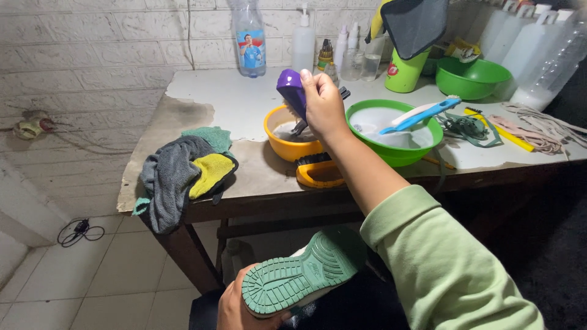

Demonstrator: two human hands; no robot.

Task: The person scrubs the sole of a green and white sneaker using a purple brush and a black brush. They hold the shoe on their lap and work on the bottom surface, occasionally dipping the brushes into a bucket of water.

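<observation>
Brush (292, 91) handle up, bristles down in bowl (275, 128).

Glossy plastic bowl (292, 146), ridged rubber shoe sole (299, 278), peeling tabletop (202, 98).

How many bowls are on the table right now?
3: an orange bowl under the right hand, a green bowl beside it, another green bowl behind. Others may be hidden.

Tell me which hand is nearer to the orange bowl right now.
Right. The right hand holds a purple brush directly over the orange bowl on the table. The left hand is far below the table edge, holding a green-soled shoe.
</observation>
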